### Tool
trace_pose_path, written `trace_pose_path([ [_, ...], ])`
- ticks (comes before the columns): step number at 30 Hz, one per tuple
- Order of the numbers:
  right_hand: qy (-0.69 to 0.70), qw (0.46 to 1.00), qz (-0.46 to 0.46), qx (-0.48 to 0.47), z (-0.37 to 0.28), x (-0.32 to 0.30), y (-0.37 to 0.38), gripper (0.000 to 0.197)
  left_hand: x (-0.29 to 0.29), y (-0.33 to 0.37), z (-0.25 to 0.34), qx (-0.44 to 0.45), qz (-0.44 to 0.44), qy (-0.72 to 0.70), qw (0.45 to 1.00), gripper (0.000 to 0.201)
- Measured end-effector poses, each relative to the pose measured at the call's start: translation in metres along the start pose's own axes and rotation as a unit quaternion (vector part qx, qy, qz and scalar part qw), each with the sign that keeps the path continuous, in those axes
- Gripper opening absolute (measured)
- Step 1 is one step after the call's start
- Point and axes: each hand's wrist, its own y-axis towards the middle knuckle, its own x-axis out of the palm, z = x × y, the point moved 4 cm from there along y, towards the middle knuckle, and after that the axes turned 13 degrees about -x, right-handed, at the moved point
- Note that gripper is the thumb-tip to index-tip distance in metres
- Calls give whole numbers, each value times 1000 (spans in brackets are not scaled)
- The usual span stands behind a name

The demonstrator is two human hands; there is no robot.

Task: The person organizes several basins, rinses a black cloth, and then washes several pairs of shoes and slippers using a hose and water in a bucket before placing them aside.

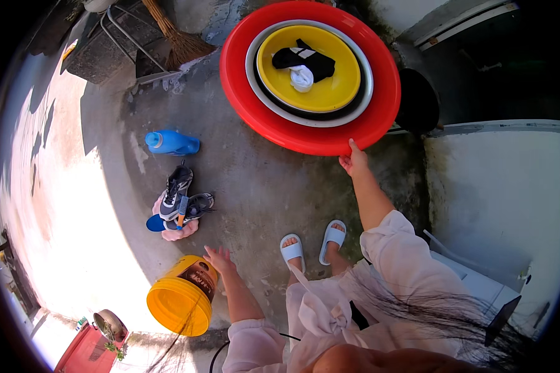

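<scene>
My right hand (354,160) is closed on the near rim of a large red basin (249,105), fingertips over its edge. Nested inside are a grey-rimmed basin (251,69) and a yellow basin (343,81), which holds a black-and-white cloth item (320,64) and a rolled white one (301,79). At the lower left, my left hand (221,260) has its fingers spread beside the base end of a yellow bucket (175,272). The bucket is tipped, its mouth facing the lower left. Whether the fingers touch it, I cannot tell.
Left of centre lie a blue bottle (173,143) and dark sneakers (178,183) on pink cloth (179,234), with a blue-and-orange brush-like item (182,211). A straw broom (183,46) stands at the back. White walls (498,186) bound the right side.
</scene>
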Motion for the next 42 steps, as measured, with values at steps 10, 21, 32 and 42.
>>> trace_pose_path([
  [10,-372,692,-159,-598,-121,54,-2,41,217,-130,-53,130,-222,258,931,68],
  [21,-592,612,-271,-448,-115,240,143,67,354,-206,-58,459,-34,387,799,59],
  [32,-146,916,-319,-195,-169,157,115,43,516,-224,-73,-119,-346,148,919,48],
  [42,-402,831,-323,-206,-175,119,112,61,506,-269,-24,154,-380,248,878,55],
])
